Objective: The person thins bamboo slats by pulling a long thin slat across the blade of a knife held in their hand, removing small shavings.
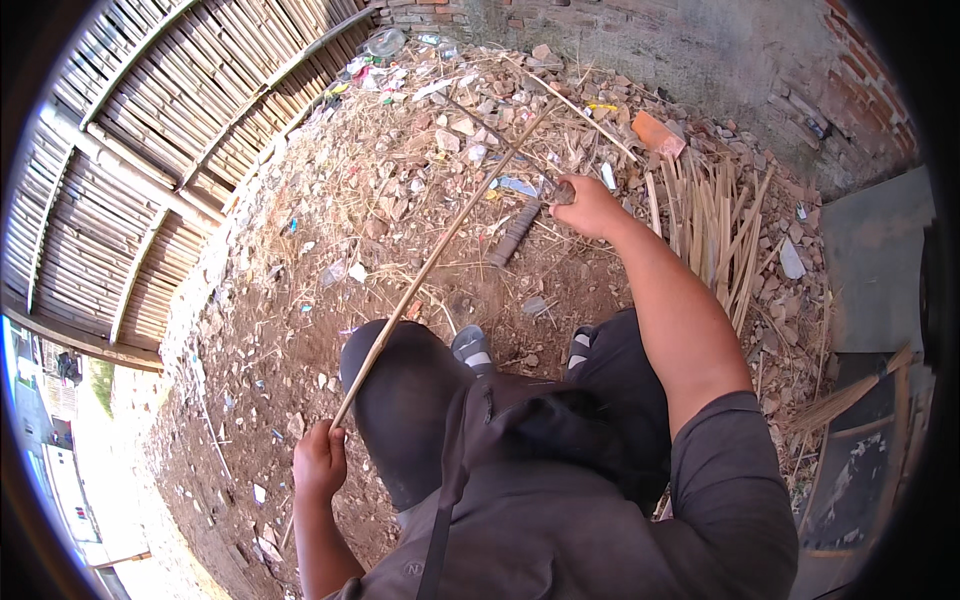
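In my left hand, low on the left, the fingers are closed round the near end of a long thin bamboo stick. The stick slants up and away across my left knee, its far end over the rubble. My right hand reaches forward with its fingers wrapped round the handle of a knife. The narrow dark blade points away to the far left and crosses the stick near its far end. Just below that hand, on the soil, lies a dark brown ribbed cylindrical piece.
A pile of split bamboo strips lies at the right, beside an orange brick. Broken brick and litter cover the ground. A bamboo slat wall bounds the left, a plastered brick wall the back. Grey panel at right.
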Motion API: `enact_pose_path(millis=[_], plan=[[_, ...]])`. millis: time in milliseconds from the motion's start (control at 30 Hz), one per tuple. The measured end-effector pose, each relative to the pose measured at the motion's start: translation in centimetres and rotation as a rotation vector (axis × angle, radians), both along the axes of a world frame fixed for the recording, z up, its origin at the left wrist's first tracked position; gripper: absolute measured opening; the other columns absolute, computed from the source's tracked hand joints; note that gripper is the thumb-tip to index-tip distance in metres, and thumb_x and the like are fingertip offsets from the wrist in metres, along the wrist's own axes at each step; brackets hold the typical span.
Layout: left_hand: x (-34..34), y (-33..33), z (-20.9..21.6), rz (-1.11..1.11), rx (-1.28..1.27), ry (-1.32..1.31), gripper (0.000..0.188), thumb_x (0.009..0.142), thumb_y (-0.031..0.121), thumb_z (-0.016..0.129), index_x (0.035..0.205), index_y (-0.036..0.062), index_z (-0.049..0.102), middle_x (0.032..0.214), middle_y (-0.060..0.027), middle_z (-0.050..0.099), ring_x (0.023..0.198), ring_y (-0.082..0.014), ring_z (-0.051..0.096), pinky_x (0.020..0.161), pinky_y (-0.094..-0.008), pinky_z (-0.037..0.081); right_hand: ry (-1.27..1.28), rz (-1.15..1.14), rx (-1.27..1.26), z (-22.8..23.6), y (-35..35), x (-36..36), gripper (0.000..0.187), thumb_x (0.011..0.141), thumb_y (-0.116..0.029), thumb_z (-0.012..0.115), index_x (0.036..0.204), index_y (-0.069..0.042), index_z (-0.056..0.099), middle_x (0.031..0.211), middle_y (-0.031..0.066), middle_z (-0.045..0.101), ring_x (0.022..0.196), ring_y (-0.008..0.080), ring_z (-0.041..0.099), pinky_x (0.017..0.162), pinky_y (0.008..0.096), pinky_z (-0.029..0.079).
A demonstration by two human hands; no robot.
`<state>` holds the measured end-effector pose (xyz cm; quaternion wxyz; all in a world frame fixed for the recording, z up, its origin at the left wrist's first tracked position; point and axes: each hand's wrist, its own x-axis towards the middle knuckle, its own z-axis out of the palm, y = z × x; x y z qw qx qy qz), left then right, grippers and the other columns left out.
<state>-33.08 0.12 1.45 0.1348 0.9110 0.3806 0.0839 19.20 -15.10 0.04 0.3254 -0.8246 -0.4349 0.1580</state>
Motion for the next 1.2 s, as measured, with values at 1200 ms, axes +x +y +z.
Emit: enact_pose_path(millis=[1200], plan=[[-0.1,-1.8,0.1,0.111,-0.664,-0.144,0.035,0.103,0.027,0.053,0.084,-0.0002,0.062,0.062,-0.0104,0.061,0.059,-0.0211,0.062,0.056,-0.036,0.047,0.099,-0.796,0.239,-0.5,-2.2,3.1,0.036,0.082,-0.027,0.073,0.106,-0.001,0.066,0.098,0.0191,0.072,0.097,0.0363,0.068,0.084,0.0442,0.052]])
